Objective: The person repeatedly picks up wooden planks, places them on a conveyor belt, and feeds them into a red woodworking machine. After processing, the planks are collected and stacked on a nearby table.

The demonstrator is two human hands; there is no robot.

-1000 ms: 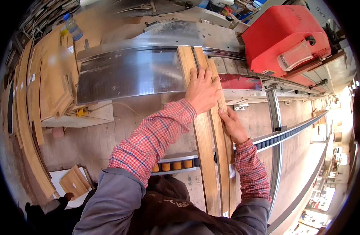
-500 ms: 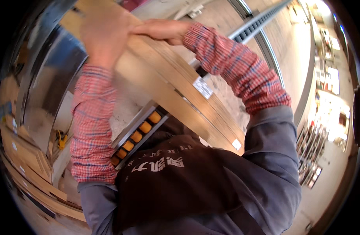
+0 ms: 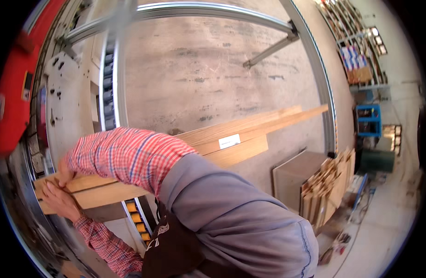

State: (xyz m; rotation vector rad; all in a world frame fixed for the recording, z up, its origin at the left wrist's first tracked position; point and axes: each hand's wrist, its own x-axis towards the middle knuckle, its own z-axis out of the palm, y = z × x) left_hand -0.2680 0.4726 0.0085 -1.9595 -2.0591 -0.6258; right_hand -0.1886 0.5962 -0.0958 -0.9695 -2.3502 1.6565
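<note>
Long wood-grain boards lie side by side, reaching from the left to the right of the view, with thin gaps between them. A white label is stuck on one. My left hand is closed over the boards near their left end, its fingers lying across the top. Right beside it, my right hand grips the same end. Much of that hand is hidden behind its own red plaid sleeve. The middle of the boards is covered by my right arm.
A roller track with orange rollers passes under the boards. Beyond my right arm stands an aluminium frame rail, with a dark-rollered track at its left. A red machine is at far left. Stacked panels stand at the right.
My view has swung round, so the boards now run more crosswise and their labelled end points right. Both hands remain at the boards' far end, now at the left of the picture.
</note>
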